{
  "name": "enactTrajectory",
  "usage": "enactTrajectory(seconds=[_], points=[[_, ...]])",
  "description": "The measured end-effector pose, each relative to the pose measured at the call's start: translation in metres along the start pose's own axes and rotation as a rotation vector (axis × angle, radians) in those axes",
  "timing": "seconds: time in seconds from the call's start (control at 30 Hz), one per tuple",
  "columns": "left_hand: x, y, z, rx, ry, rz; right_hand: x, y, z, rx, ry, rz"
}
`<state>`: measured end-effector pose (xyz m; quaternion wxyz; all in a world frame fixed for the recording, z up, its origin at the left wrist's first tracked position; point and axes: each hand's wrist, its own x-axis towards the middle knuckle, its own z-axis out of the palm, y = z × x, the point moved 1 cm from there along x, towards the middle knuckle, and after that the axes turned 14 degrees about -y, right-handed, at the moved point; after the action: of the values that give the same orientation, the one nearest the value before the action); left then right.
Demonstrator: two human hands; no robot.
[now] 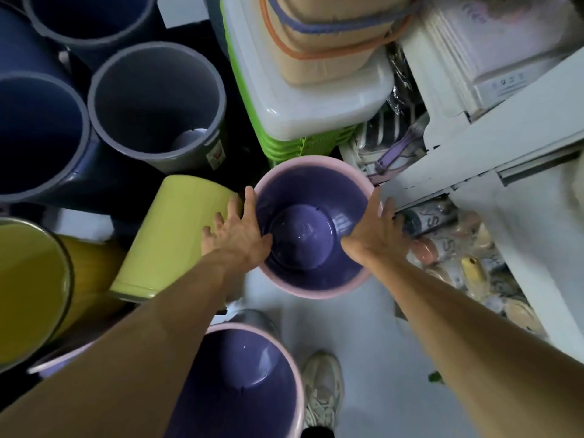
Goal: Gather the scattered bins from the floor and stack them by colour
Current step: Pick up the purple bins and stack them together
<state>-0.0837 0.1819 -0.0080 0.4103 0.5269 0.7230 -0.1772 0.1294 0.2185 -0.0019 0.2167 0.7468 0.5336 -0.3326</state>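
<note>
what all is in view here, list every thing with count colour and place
pink bins: 2, pink outside and purple inside; one centre between the hands, one bottom centre
navy bins: about 3, top left
grey bin: 1, upper left of centre
yellow bins: 2, one pale and tipped left of centre, one darker far left
storage boxes: stack, white and green, top centre
shoe: 1, off-white, bottom
left hand: on the centre bin's left rim
right hand: on its right rim

Pale glossy floor (pixel 373 358) carries upright pink-rimmed purple plastic bins (pixel 246 384); tall grey-rimmed navy bins (pixel 34 134); a cream lace-up trainer (pixel 322 390) planted between.
</note>
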Motion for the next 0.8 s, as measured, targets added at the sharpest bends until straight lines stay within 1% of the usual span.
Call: enactTrajectory(seconds=[0.07, 0.13, 0.2, 0.3, 0.47, 0.6, 0.73, 0.8], points=[[-0.014, -0.003, -0.001, 0.034, 0.031, 0.025, -0.012, -0.005, 0.002, -0.059, 0.080, -0.089], [-0.030, -0.010, 0.005, 0.057, 0.067, 0.054, -0.029, -0.012, 0.009, -0.083, 0.119, -0.191], [-0.045, -0.022, 0.012, 0.084, 0.085, 0.050, -0.046, -0.020, 0.016, -0.077, 0.129, -0.270], [-0.066, -0.046, 0.022, 0.124, 0.057, 0.019, -0.071, -0.026, 0.030, -0.044, 0.143, -0.354], [-0.103, -0.086, 0.052, 0.164, 0.028, 0.020, -0.114, -0.016, 0.068, -0.120, 0.243, -0.383], [-0.127, -0.117, 0.088, 0.153, 0.034, -0.003, -0.138, -0.003, 0.112, -0.073, 0.303, -0.454], [-0.140, -0.146, 0.124, 0.123, 0.013, -0.120, -0.157, 0.004, 0.158, 0.034, 0.263, -0.449], [-0.144, -0.159, 0.142, 0.045, -0.032, -0.176, -0.162, 0.008, 0.179, 0.044, 0.164, -0.395]])
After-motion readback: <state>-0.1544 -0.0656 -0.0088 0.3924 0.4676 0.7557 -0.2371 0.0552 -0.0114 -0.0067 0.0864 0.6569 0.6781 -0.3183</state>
